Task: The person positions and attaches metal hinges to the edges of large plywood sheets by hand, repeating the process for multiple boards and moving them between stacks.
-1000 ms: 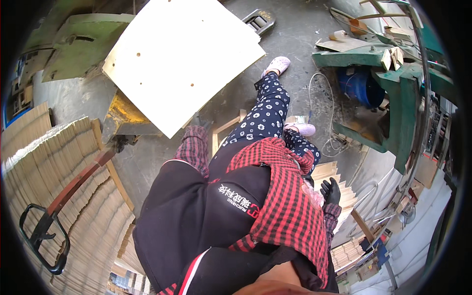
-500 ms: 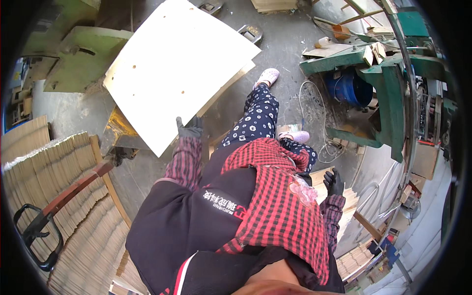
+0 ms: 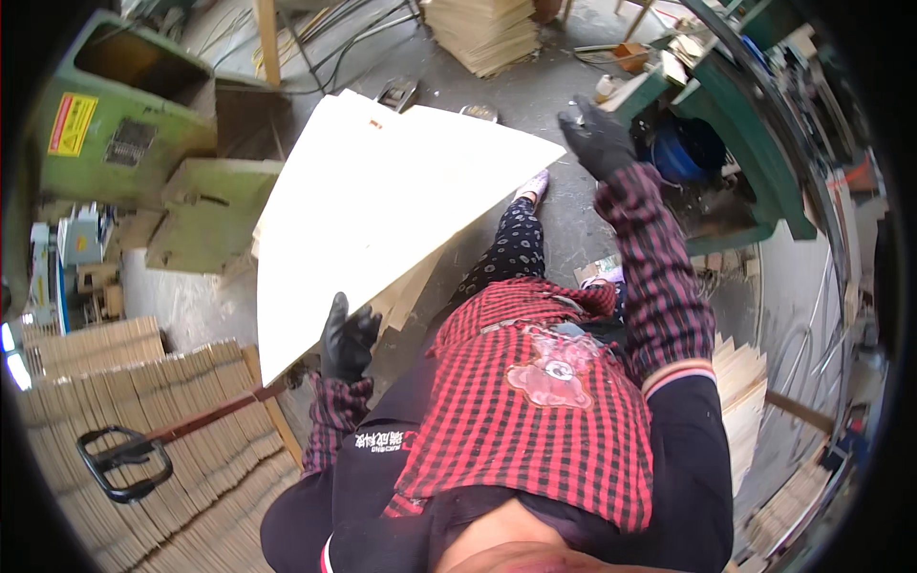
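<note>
A large, thin, pale wood sheet (image 3: 382, 210), bleached by glare, lies tilted in front of me over other sheets (image 3: 406, 296), whose edges show below it. At its near edge, my left hand (image 3: 349, 342) in a dark glove grips the wood sheet, thumb on top and fingers curled by the rim. My right hand (image 3: 600, 138), also gloved, is stretched out just beyond the sheet's right corner. Its fingers are apart, and it seems not to touch the sheet.
Green machine parts (image 3: 215, 215) stand at the left, and a green frame (image 3: 774, 181) with a blue bucket (image 3: 688, 158) at the right. Stacked thin wood (image 3: 172, 449) and a black-handled cart (image 3: 124, 463) are at lower left. Another wood stack (image 3: 482, 33) stands ahead.
My right hand has come up from beside my hip to the sheet's right corner. My left hand has closed on the near edge, and the sheet has shifted and tilted. My view has moved.
</note>
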`<action>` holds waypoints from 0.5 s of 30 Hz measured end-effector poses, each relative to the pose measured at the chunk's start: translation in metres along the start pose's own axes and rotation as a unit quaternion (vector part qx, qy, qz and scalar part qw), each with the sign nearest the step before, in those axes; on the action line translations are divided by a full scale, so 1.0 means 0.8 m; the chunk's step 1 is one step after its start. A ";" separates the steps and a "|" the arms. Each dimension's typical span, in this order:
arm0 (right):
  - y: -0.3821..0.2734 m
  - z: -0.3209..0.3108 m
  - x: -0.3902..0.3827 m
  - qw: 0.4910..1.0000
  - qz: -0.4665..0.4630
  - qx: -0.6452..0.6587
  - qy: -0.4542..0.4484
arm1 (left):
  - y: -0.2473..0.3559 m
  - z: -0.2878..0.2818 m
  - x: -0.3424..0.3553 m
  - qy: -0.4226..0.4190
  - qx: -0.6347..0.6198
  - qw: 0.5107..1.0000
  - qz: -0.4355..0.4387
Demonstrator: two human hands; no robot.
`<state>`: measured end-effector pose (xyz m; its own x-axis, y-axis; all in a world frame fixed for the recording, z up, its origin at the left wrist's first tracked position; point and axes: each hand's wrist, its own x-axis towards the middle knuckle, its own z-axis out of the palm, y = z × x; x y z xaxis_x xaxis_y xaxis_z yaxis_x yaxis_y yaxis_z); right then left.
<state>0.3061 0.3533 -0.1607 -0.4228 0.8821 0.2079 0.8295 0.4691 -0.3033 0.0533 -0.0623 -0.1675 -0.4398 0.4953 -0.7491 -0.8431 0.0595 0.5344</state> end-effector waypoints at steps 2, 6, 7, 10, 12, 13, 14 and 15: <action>0.059 0.062 -0.015 0.990 0.064 -0.013 -0.127 | -0.005 0.016 -0.023 -0.016 0.019 0.999 -0.020; 0.140 0.107 -0.136 0.940 0.177 0.091 -0.278 | -0.028 0.024 -0.025 -0.115 0.314 0.940 0.074; 0.155 0.097 -0.180 0.923 0.220 0.140 -0.281 | -0.028 0.049 -0.032 -0.088 0.336 0.936 0.055; 0.192 0.025 -0.301 0.870 0.359 0.245 -0.233 | -0.021 0.063 -0.010 -0.195 0.382 0.903 0.012; 0.192 -0.056 -0.375 0.866 0.425 0.186 -0.188 | -0.024 0.083 -0.002 -0.222 0.326 0.917 -0.056; 0.195 -0.069 -0.431 0.892 0.360 0.269 -0.043 | -0.030 0.084 0.012 -0.362 0.387 0.846 0.051; 0.175 -0.112 -0.446 0.870 0.399 0.288 -0.034 | -0.033 0.094 0.016 -0.390 0.409 0.824 0.043; 0.162 -0.140 -0.464 0.824 0.447 0.349 -0.003 | -0.034 0.101 0.017 -0.415 0.430 0.801 0.040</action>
<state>0.6114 0.0819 -0.1733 0.2395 0.8886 -0.3913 0.3998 -0.4575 -0.7942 0.0954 0.0133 -0.1609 0.1769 0.9113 -0.3719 -0.1413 0.3974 0.9067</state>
